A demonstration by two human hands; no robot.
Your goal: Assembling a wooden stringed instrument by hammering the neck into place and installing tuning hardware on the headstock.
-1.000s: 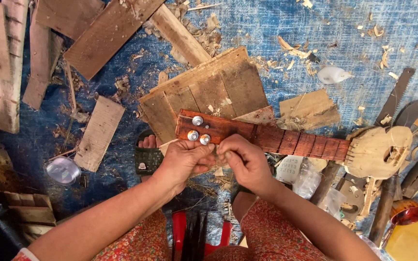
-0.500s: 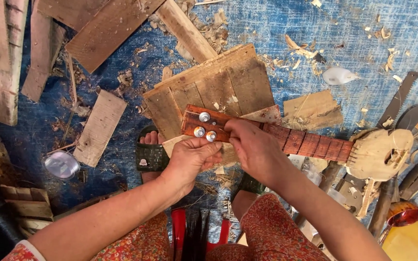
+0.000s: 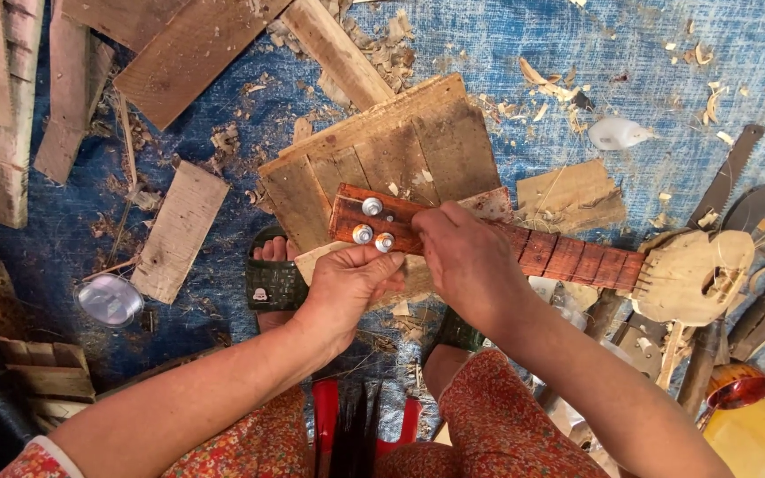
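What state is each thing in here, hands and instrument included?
Left hand: fingers pinched at the lowest tuning peg, under the headstock.
Right hand: lying over the neck just past the pegs, grip hidden.
Small stringed instrument: lying flat, headstock on a wooden board, pale body unfinished.
Green sandal: worn, toes showing.
Handsaw: lying flat on the blue tarp.
Wood shavings: scattered.
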